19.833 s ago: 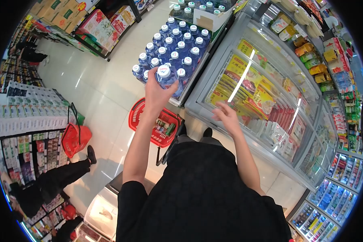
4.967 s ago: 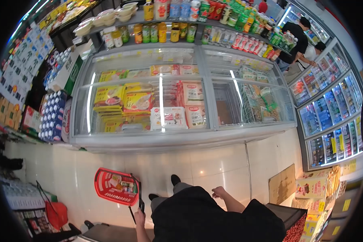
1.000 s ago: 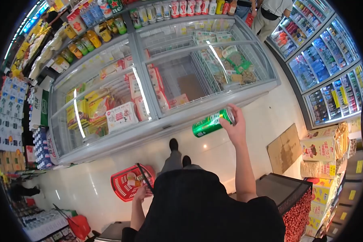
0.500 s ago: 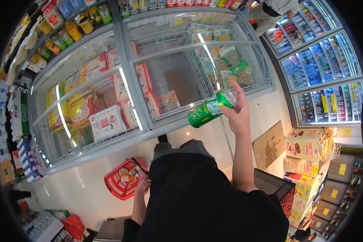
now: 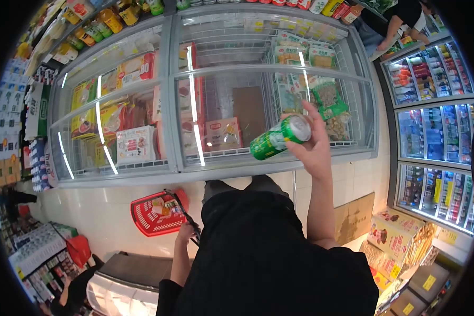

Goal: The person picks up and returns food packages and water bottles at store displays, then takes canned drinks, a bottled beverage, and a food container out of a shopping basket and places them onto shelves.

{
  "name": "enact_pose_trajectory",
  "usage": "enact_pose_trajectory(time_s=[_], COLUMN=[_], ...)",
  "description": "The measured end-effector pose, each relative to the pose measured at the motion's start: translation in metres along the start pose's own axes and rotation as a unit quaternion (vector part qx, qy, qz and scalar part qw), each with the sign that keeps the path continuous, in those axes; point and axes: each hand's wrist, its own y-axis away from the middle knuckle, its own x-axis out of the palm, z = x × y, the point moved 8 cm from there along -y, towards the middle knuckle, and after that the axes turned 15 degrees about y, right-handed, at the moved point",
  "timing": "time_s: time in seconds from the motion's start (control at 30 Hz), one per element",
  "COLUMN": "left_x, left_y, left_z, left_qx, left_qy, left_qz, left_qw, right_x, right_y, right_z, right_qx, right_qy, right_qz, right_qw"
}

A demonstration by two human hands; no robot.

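Note:
My right hand (image 5: pixel 317 150) is closed around a green drink can (image 5: pixel 271 141), thumb on the near side and fingers over the far side. The can is tilted, with its silver end toward the hand. It is held above the front edge of a glass-topped chest freezer (image 5: pixel 105 182). Low on the left, my left hand (image 5: pixel 185 233) grips the dark handle (image 5: pixel 182 203) of a red shopping basket (image 5: pixel 142 224). A few packaged items (image 5: pixel 165 206) lie in the basket; their kind is too small to tell.
Frozen food packs (image 5: pixel 135 145) lie under the freezer's glass. Lit drink fridges (image 5: pixel 434 129) stand on the right, with stacked cartons (image 5: pixel 397 231) below them. Cardboard (image 5: pixel 355 216) lies on the floor. Another person's arm (image 5: pixel 392 34) shows at the upper right; someone else (image 5: pixel 73 292) is at the lower left.
The view has turned and shifted, so the freezer now appears more level. The can has tipped so more of its silver end faces me. Both hands keep their holds.

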Motion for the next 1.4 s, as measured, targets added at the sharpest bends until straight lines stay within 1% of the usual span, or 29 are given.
enact_pose_trajectory(time_s=[0.1, 0.23, 0.27, 0.33, 0.37, 0.4, 0.47, 0.53, 0.6, 0.63, 0.67, 0.73, 0.77, 0.8, 0.83, 0.87, 0.93, 0.97, 1.0, 1.03, 1.07, 1.1, 1.17, 1.2, 1.27, 1.3, 1.33, 1.37, 1.4], left_x=[0.028, 0.074, 0.086, 0.107, 0.104, 0.107, 0.131, 0.162, 0.178, 0.192, 0.182, 0.141, 0.133, 0.134, 0.150, 0.171, 0.218, 0.253, 0.286, 0.314, 0.336, 0.349, 0.378, 0.385, 0.393, 0.395, 0.399, 0.396, 0.393], left_y=[0.006, 0.021, 0.023, 0.025, 0.004, 0.006, 0.008, 0.050, 0.075, 0.106, 0.096, 0.070, 0.073, 0.084, 0.114, 0.145, 0.174, 0.197, 0.217, 0.215, 0.216, 0.219, 0.221, 0.223, 0.218, 0.216, 0.211, 0.208, 0.209], left_z=[0.012, 0.018, 0.016, 0.012, 0.029, 0.028, 0.017, -0.018, -0.034, -0.068, -0.069, -0.056, -0.081, -0.119, -0.174, -0.231, -0.310, -0.340, -0.361, -0.371, -0.376, -0.381, -0.380, -0.386, -0.398, -0.410, -0.416, -0.432, -0.449], left_qx=[-0.003, -0.006, -0.004, -0.034, -0.024, -0.023, 0.009, 0.020, -0.037, 0.042, 0.042, -0.031, -0.010, 0.012, 0.101, 0.190, 0.348, 0.408, 0.466, 0.465, 0.462, 0.466, 0.362, 0.363, 0.368, 0.442, 0.445, 0.498, 0.549], left_qy=[0.021, 0.018, 0.021, -0.019, -0.016, -0.018, 0.029, 0.023, 0.091, 0.062, 0.061, -0.055, -0.079, -0.105, -0.107, -0.106, -0.066, -0.079, -0.090, -0.100, -0.111, -0.113, -0.095, -0.099, -0.172, -0.141, -0.142, -0.152, -0.159], left_qz=[-0.028, -0.034, -0.040, -0.003, 0.018, 0.016, 0.101, 0.118, 0.124, 0.118, 0.123, 0.108, 0.123, 0.137, 0.126, 0.112, 0.136, 0.183, 0.228, 0.290, 0.351, 0.353, 0.452, 0.455, 0.393, 0.374, 0.375, 0.308, 0.240], left_qw=[0.999, 0.999, 0.999, 0.999, 0.999, 0.999, 0.994, 0.992, 0.987, 0.990, 0.990, 0.992, 0.989, 0.985, 0.981, 0.970, 0.925, 0.891, 0.850, 0.831, 0.807, 0.803, 0.809, 0.807, 0.825, 0.803, 0.801, 0.796, 0.785], right_x=[-0.015, -0.040, -0.046, -0.055, -0.059, -0.063, -0.067, -0.070, -0.071, -0.070, -0.069, -0.067, -0.066, -0.064, -0.063, -0.061, -0.055, -0.051, -0.044, -0.039, -0.037, -0.034, -0.030, -0.028, -0.027, -0.029, -0.031, -0.029, -0.033], right_y=[-0.009, -0.016, -0.018, -0.021, -0.023, -0.025, -0.029, -0.031, -0.033, -0.034, -0.037, -0.041, -0.044, -0.047, -0.051, -0.055, -0.065, -0.070, -0.074, -0.080, -0.086, -0.091, -0.106, -0.112, -0.124, -0.133, -0.141, -0.147, -0.152], right_z=[-0.008, -0.015, -0.015, -0.013, -0.011, -0.009, -0.004, 0.001, 0.002, 0.005, 0.006, 0.009, 0.010, 0.008, 0.007, 0.006, 0.003, 0.004, 0.007, 0.011, 0.014, 0.017, 0.024, 0.027, 0.030, 0.028, 0.025, 0.026, 0.024], right_qx=[0.018, 0.009, 0.007, 0.001, 0.000, -0.004, -0.011, -0.021, -0.024, -0.028, -0.028, -0.017, -0.018, -0.011, -0.003, -0.003, 0.004, 0.001, 0.006, 0.009, 0.002, -0.003, -0.017, -0.022, -0.031, -0.027, -0.022, -0.027, -0.028], right_qy=[-0.017, -0.027, -0.032, -0.037, -0.040, -0.038, -0.037, -0.027, -0.021, -0.016, -0.011, -0.030, -0.025, -0.050, -0.075, -0.071, -0.118, -0.115, -0.146, -0.177, -0.174, -0.188, -0.202, -0.212, -0.219, -0.208, -0.197, -0.197, -0.104], right_qz=[0.086, 0.145, 0.150, 0.158, 0.156, 0.157, 0.154, 0.141, 0.130, 0.124, 0.122, 0.118, 0.117, 0.116, 0.118, 0.122, 0.135, 0.136, 0.153, 0.169, 0.168, 0.182, 0.192, 0.194, 0.196, 0.169, 0.143, 0.143, 0.097], right_qw=[0.996, 0.989, 0.988, 0.987, 0.987, 0.987, 0.987, 0.989, 0.991, 0.992, 0.992, 0.992, 0.993, 0.992, 0.990, 0.990, 0.984, 0.984, 0.977, 0.970, 0.970, 0.965, 0.960, 0.958, 0.955, 0.963, 0.970, 0.970, 0.989])
